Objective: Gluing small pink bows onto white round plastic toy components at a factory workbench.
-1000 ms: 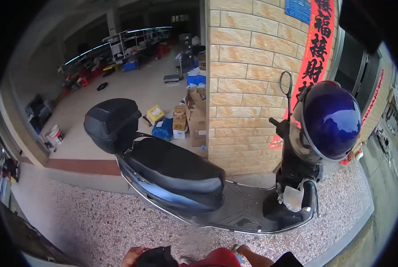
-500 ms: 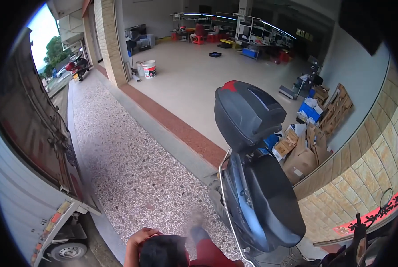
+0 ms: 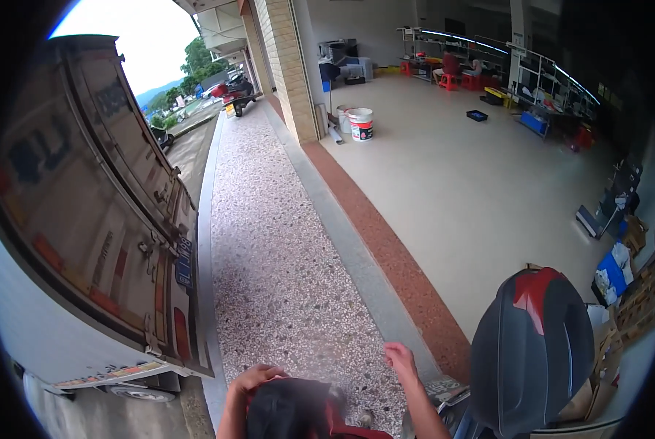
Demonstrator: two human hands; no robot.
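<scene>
Low in the head view, our left hand point(image 3: 258, 376) lies against a black item point(image 3: 287, 410), its grip hard to make out. Our right hand point(image 3: 400, 358) hangs over the speckled walkway point(image 3: 276, 241), fingers loosely curled. Near our right forearm point(image 3: 424, 410) we see a scooter's dark rear box point(image 3: 518, 366) with a red reflector point(image 3: 535, 298). A truck point(image 3: 115, 219) stands on our left; to the right — past a reddish-brown strip point(image 3: 386, 249) — a pale floor point(image 3: 452, 175) holds a white bucket point(image 3: 360, 126) and red stools point(image 3: 448, 83).
</scene>
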